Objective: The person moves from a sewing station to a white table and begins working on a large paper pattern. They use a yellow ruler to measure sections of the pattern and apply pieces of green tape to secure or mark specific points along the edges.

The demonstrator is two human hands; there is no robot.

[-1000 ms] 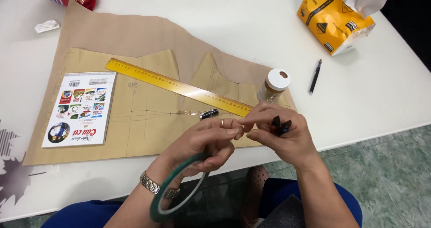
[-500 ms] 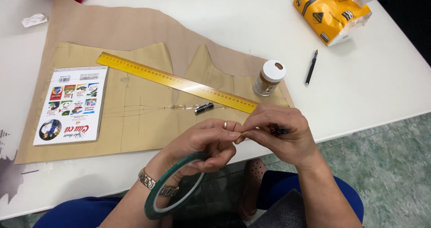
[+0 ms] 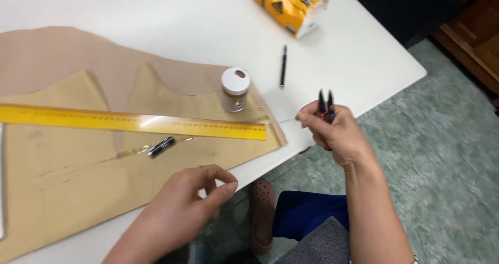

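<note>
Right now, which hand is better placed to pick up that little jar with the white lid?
Probably the right hand: it is nearer the jar, though it already holds small snips. The left hand sits lower, near the table edge, fingers pinched.

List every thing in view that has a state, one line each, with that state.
Right hand: raised off the table, fingers closed on snips.
Snips: held, blades pointing up, slightly apart.
Left hand: thumb and forefinger pinched together.
Jar: upright, lid on.
Yellow ruler: flat across the paper pattern.
Pen: lying on the table.

Left hand (image 3: 182,212) pinches its fingers together; right hand (image 3: 332,134) raised, fingers clenched.
</note>
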